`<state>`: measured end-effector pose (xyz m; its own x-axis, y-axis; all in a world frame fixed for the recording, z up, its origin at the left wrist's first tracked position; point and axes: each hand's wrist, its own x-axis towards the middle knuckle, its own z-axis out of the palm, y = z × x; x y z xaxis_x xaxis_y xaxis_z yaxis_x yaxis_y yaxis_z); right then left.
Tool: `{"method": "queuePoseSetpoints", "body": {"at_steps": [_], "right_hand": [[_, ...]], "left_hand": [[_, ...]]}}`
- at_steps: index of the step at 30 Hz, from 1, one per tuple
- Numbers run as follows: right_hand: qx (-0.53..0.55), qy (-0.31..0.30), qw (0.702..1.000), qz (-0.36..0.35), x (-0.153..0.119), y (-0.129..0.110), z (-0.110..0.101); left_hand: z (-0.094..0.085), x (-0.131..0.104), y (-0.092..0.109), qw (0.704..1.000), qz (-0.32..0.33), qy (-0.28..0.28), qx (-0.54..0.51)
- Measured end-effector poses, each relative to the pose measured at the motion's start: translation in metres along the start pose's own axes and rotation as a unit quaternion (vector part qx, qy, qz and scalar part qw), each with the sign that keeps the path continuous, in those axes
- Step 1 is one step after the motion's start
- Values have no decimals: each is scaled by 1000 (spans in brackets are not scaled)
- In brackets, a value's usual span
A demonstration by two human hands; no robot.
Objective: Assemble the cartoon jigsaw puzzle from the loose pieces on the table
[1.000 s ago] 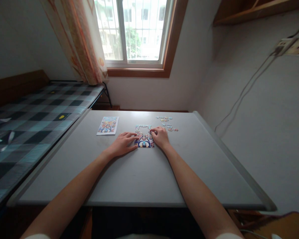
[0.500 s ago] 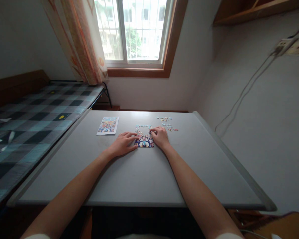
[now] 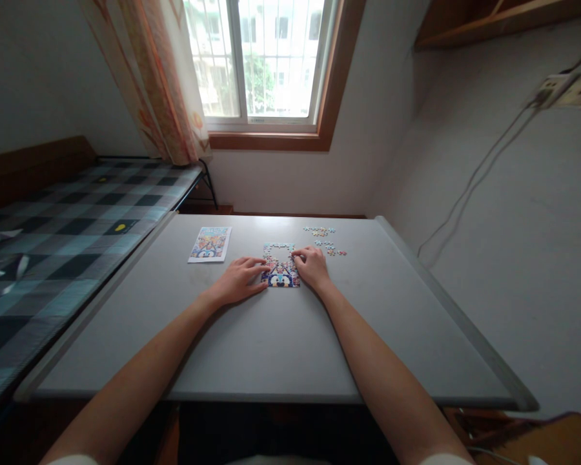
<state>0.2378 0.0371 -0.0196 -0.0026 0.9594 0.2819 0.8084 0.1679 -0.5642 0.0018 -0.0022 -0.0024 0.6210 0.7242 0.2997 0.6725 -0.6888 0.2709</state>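
A partly assembled jigsaw puzzle [image 3: 281,280] lies flat on the grey-white table, with a gap in its upper middle that shows the tabletop. Its lower part carries a dark blue and white cartoon face. My left hand [image 3: 241,279] rests at the puzzle's left edge, fingers apart, the fingertips touching the border. On the opposite side, my right hand [image 3: 312,266] has its thumb and index finger drawn together over the right edge; whatever is between them is too small to make out. Several loose puzzle pieces [image 3: 323,243] lie just beyond my right hand.
A printed reference picture [image 3: 210,245] lies left of the puzzle on the table [image 3: 271,349]. A bed with a checked cover [image 3: 91,213] stands along the left. Behind the table are a window [image 3: 275,64] and a curtain [image 3: 159,84]. A cable [image 3: 469,187] hangs on the right wall.
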Motion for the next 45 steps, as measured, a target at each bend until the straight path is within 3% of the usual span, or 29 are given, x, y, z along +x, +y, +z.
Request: {"method": "queuePoseSetpoints", "body": {"at_steps": [9, 16, 23, 30, 36, 45], "right_hand": [[0, 4, 1000, 0, 0, -1, 0], [43, 53, 998, 12, 8, 6, -1], [15, 91, 989, 115, 40, 24, -29], [-78, 70, 979, 177, 71, 47, -54], [-139, 17, 976, 167, 89, 64, -46], [-187, -7, 973, 137, 108, 77, -43]], "left_hand": [[0, 1, 0, 1000, -1, -1, 1], [-1, 0, 0, 1000, -3, -1, -1], [-3, 1, 2, 1000, -9, -9, -8], [-3, 0, 3, 1000, -9, -5, -16], [-3, 0, 3, 1000, -10, -6, -13], [-3, 1, 3, 1000, -13, -9, -18]]}}
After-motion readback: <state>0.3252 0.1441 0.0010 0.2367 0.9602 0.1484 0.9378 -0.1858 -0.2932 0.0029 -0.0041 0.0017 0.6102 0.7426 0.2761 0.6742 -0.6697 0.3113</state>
